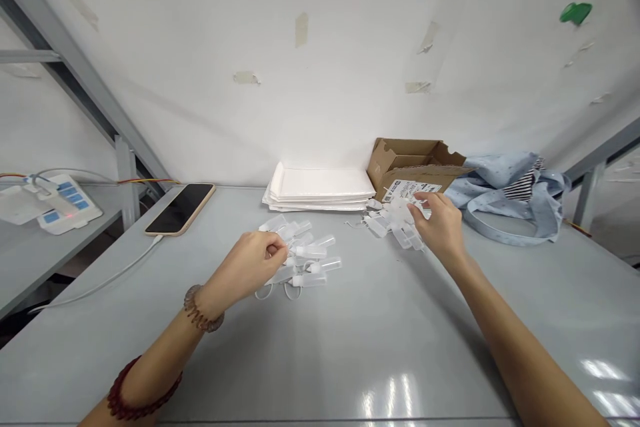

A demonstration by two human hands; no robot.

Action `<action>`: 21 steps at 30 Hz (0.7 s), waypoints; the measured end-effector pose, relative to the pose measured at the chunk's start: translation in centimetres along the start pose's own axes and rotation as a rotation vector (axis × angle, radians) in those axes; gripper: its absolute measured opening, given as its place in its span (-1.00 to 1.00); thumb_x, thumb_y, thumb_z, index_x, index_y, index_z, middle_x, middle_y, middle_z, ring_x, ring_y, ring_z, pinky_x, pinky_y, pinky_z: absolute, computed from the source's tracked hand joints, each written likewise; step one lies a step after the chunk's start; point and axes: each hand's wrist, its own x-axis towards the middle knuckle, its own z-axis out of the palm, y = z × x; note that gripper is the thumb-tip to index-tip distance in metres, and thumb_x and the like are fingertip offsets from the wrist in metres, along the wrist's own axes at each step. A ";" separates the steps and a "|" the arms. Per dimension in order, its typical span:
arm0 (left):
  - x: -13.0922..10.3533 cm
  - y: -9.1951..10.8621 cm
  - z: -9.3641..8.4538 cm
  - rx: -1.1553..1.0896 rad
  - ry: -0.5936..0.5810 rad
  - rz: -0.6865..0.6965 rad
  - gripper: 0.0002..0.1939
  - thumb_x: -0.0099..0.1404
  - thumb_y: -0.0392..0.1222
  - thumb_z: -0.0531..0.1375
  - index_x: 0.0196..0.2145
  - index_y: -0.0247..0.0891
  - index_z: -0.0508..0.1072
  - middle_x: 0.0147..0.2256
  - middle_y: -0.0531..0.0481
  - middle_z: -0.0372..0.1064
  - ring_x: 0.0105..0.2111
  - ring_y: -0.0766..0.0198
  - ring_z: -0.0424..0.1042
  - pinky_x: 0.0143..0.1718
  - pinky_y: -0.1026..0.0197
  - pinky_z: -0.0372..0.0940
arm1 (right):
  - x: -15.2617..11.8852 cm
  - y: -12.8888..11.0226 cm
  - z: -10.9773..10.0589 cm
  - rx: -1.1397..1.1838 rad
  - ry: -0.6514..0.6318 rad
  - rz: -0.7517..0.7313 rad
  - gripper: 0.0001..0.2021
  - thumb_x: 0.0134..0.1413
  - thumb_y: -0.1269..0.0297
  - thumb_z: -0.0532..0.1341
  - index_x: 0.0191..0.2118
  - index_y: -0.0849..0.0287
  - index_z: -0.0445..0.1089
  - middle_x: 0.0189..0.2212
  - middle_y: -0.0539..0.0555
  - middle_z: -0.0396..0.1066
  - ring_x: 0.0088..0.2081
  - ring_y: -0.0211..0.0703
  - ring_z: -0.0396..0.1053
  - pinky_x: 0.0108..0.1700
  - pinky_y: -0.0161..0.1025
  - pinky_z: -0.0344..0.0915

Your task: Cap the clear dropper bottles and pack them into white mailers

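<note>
Several small translucent plastic bottles point(311, 252) with white caps and loop straps lie in rough rows on the grey table. My left hand point(255, 260) is over their left side, thumb and fingertips pinched at the cap end of one bottle; the exact contact is partly hidden. To the right, a loose pile of similar bottles point(407, 237) lies in front of a cardboard box. My right hand point(443, 223) reaches over this pile from the right, thumb and index finger apart beside the clear plastic. No bottle shows plainly in its grasp.
White padded envelopes point(325, 188) are stacked by the wall. The open cardboard box point(420, 163) stands beside them, with light blue cloth point(515, 197) to its right. A phone point(181, 209) with a charging cable point(115, 277) lies left. Metal frame posts point(127, 180) flank the table.
</note>
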 end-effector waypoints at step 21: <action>-0.2 0.6 0.9 0.046 0.201 0.043 -0.74 0.27 -0.10 0.00 -0.42 -0.23 0.43 -0.56 0.07 0.37 -0.55 0.28 0.28 -0.51 0.27 0.13 | -0.5 -2.4 -0.7 0.021 -0.037 -0.001 -0.71 0.16 0.18 0.06 -0.12 0.22 0.37 -0.28 0.17 0.46 -0.35 -0.07 0.35 -0.32 -0.14 0.31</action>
